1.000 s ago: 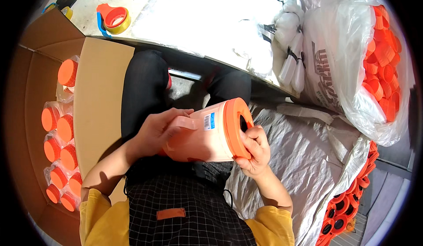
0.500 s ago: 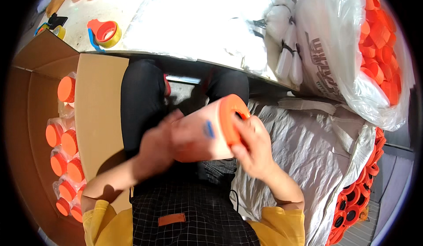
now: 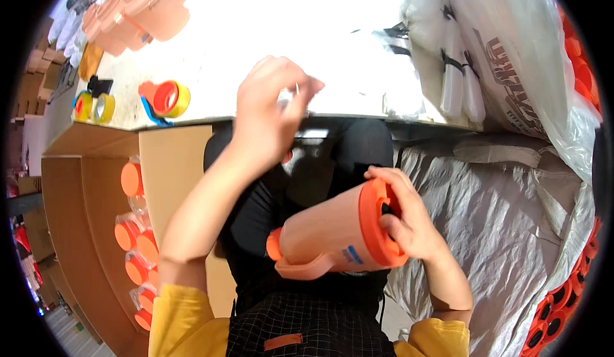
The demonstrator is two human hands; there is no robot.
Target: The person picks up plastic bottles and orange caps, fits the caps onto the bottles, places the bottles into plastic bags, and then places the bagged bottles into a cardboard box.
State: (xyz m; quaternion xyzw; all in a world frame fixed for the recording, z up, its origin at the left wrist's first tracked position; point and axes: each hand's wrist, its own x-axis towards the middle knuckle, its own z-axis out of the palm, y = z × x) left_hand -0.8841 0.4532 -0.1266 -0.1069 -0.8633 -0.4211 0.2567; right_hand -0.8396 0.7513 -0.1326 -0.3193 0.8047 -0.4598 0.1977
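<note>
A peach tumbler (image 3: 326,228) with a side handle, a blue mark and an orange lid lies tilted across my lap. My right hand (image 3: 408,219) grips it at the lid end, thumb on the lid and fingers over its rim. The tumbler's other end is orange too. My left hand (image 3: 272,104) is raised over the near edge of the worktable (image 3: 256,31), thumb and fingers drawn together in a pinch. A small whitish bit shows between them, too blurred to name, against the bright white sheets on the tabletop.
At left, an open cardboard box (image 3: 67,210) holds several clear-wrapped, orange-ended items (image 3: 132,179). Tape rolls (image 3: 167,98) and peach tumblers (image 3: 153,5) stand on the table's left. At right are a large plastic bag (image 3: 511,50), a grey-white sack (image 3: 473,229) and orange lids (image 3: 556,312).
My left hand has left the tumbler and gone forward to the table edge. The tumbler, held in my right hand, has turned so its handle shows. The view has shifted.
</note>
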